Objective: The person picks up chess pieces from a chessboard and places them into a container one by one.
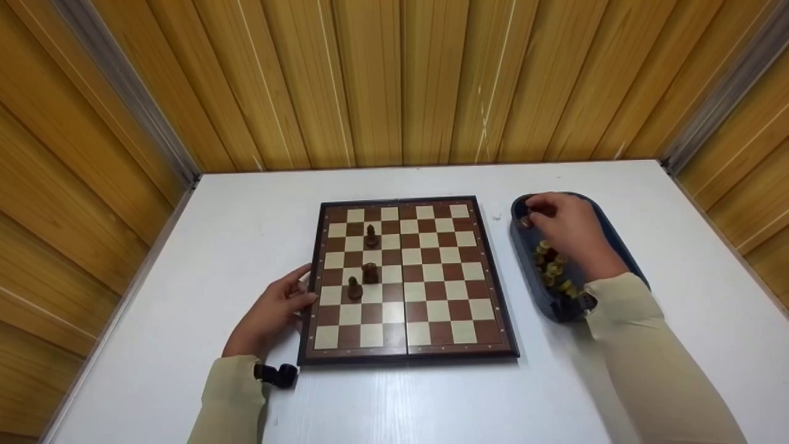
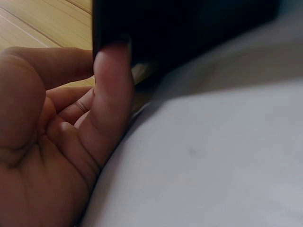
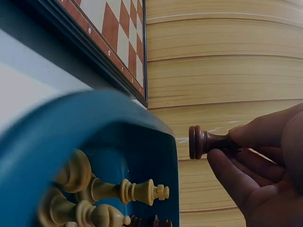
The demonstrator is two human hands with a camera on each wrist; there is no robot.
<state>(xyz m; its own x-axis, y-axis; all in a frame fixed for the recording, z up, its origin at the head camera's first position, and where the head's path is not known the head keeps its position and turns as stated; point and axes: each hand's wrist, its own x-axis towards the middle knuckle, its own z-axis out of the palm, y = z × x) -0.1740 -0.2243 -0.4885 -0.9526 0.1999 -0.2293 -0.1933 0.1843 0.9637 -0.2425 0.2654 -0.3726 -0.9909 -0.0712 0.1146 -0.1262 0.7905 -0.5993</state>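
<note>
Worktop: white, beneath the fingers of both hands. Board: flat, just right of the left hand, whose fingers pinch its near edge. Tray: blue, directly below the fingers of the right hand. Pale pieces: jumbled in the tray, below the right fingers. Three brown pieces: upright on the board, right of the left fingers. Held piece: brown, pinched between right thumb and fingers, base outward; type not determinable.
</note>
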